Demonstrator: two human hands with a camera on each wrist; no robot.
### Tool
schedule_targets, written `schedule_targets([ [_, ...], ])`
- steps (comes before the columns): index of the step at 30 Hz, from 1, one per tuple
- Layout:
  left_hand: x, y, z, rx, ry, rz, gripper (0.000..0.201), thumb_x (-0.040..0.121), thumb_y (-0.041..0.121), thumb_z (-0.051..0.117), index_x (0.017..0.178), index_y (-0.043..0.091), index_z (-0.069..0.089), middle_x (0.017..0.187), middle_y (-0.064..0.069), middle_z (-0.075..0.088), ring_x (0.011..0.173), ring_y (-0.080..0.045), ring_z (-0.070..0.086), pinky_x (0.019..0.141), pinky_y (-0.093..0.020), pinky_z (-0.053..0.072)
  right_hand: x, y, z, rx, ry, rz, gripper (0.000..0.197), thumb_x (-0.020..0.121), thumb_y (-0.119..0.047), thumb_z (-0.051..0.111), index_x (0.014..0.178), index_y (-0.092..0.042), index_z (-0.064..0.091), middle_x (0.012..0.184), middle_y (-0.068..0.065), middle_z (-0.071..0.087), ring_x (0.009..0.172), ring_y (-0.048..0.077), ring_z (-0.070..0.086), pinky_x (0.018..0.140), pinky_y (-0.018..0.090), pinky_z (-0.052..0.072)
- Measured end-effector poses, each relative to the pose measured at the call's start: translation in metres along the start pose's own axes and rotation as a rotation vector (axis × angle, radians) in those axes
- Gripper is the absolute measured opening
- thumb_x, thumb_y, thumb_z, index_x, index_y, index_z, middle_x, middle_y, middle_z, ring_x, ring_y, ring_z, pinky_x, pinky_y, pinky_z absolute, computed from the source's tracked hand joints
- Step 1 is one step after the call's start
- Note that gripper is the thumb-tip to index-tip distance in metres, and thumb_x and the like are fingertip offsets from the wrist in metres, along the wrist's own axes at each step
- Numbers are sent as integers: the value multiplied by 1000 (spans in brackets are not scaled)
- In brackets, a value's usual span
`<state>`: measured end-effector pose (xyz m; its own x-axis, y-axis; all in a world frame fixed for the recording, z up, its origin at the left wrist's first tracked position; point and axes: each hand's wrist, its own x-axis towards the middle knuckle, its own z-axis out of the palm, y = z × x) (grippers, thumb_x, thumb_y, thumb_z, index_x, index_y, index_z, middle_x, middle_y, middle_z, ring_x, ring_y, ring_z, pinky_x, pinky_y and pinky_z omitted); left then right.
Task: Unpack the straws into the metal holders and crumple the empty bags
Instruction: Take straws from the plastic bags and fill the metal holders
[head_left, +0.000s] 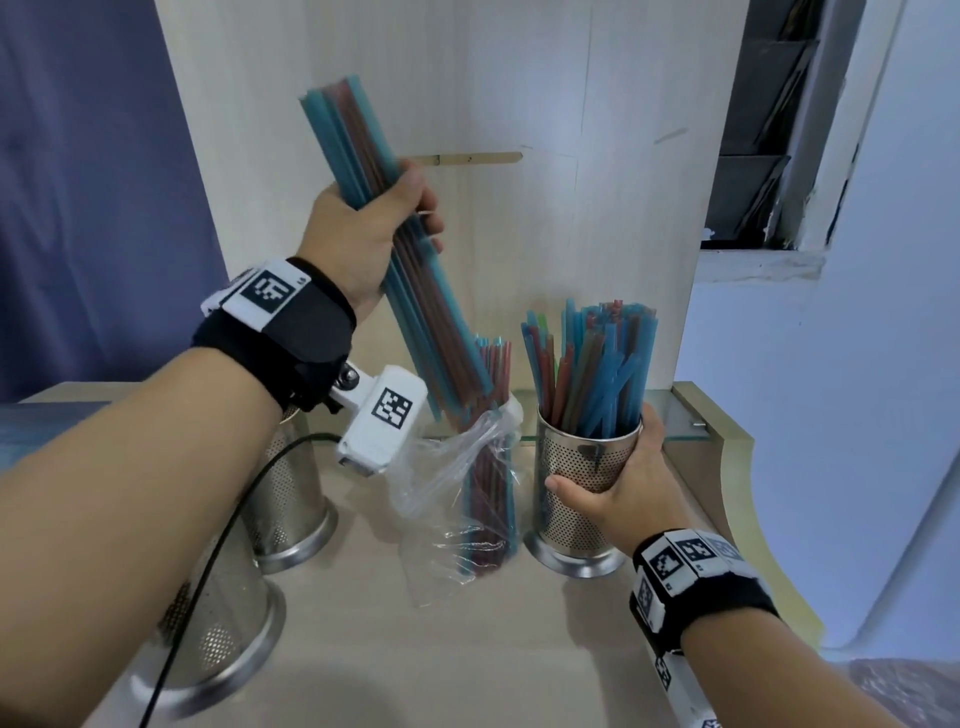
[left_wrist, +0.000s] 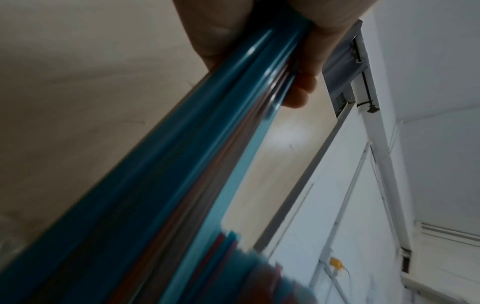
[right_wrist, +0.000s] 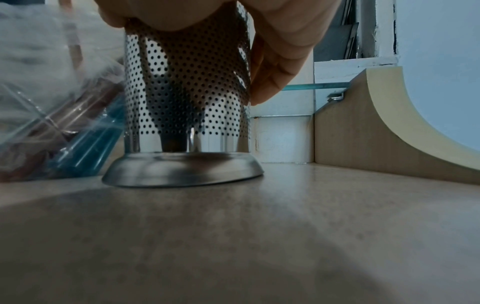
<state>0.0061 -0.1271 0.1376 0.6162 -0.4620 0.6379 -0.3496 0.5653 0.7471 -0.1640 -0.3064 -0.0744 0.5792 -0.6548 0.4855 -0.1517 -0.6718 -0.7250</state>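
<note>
My left hand (head_left: 374, 228) grips a long bundle of blue and red straws (head_left: 363, 171), tilted, its lower end just above the open mouth of a clear plastic bag (head_left: 457, 467). More straws (head_left: 491, 493) stand inside that bag. The left wrist view shows the same bundle (left_wrist: 182, 164) running through my curled fingers (left_wrist: 303, 86). My right hand (head_left: 613, 483) wraps round a perforated metal holder (head_left: 576, 519) full of straws (head_left: 597, 374), standing on the counter. Up close, the holder (right_wrist: 187, 102) has my fingers (right_wrist: 275, 67) on its wall.
Two more perforated metal holders (head_left: 285, 499) (head_left: 218, 639) stand at the left, partly behind my left forearm. A pale wooden panel (head_left: 519, 208) rises behind the counter (head_left: 467, 649). A curved wooden side piece (head_left: 727, 452) and glass shelf edge the right.
</note>
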Motion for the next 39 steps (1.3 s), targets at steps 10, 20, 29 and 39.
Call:
schedule_targets([
  [10,-74,-34,6,202,-113,18,20,93,28,59,75,19,58,64,7,60,66,-17,59,72,-36,54,-2,-6,-1,-21,-22,25,117,61,-47,90,146,-30,11,140,0,50,124,21,54,98,26,40],
  [20,-30,18,10,112,0,290,16,99,14,53,83,15,55,62,8,58,59,-16,56,65,-36,51,-3,-5,-1,-11,-7,34,118,59,-45,91,147,-29,12,138,-1,51,122,22,55,98,29,42],
  [29,-51,28,17,-92,-61,71,27,94,28,57,71,18,46,54,7,41,48,-8,43,53,-27,45,-2,-7,-2,6,-7,28,118,60,-43,91,148,-25,14,139,0,51,122,21,55,101,30,42],
  [39,-136,-71,2,375,-312,-235,25,83,36,65,75,14,59,62,0,60,62,-11,61,67,-21,53,0,-5,-1,18,-6,3,118,61,-41,91,148,-25,14,140,1,50,125,20,53,100,26,39],
])
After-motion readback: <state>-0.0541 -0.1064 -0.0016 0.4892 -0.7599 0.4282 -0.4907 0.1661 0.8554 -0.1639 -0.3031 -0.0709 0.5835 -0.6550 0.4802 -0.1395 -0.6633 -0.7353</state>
